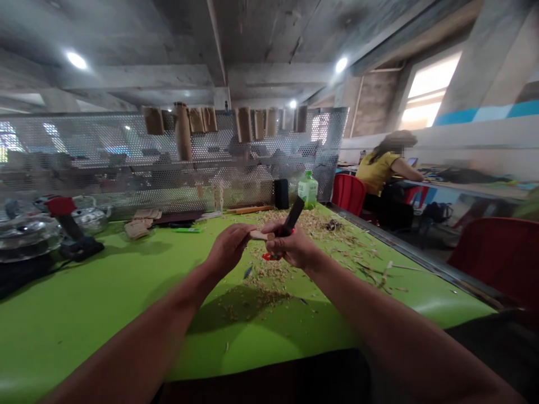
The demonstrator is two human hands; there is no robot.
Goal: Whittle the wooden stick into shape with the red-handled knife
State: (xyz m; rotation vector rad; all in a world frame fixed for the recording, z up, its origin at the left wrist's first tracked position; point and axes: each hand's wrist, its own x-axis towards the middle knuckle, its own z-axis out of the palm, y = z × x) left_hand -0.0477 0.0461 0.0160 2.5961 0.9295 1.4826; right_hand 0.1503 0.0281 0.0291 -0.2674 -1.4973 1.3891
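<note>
The **wooden piece** [261, 235], a small pale strip, is pinched in the left hand [229, 248] at the middle of the frame, its far end reaching toward the right hand [292, 245]. The right hand's fingers [278, 242] are clamped around a knife [292, 216] with a black handle that points up and away and a red part showing below the fist; its blade is hidden. The two hands are close together, almost touching, over the green table [84, 314].

Wood shavings [320, 227] are scattered on the table under and beyond the hands. Farther up stand a plastic bottle [308, 189] and a black cylinder [281, 193]. At the left of the frame are glass bowls [27, 235], a red-and-black power tool [69, 221] and scraps of sandpaper [141, 221].

A perforated metal screen [126, 146] runs across the upper left, with wooden pieces [183, 132] hanging along its top. At the right, a co-worker [377, 171] in a yellow shirt sits at another table, with a red chair [348, 193] nearby.
</note>
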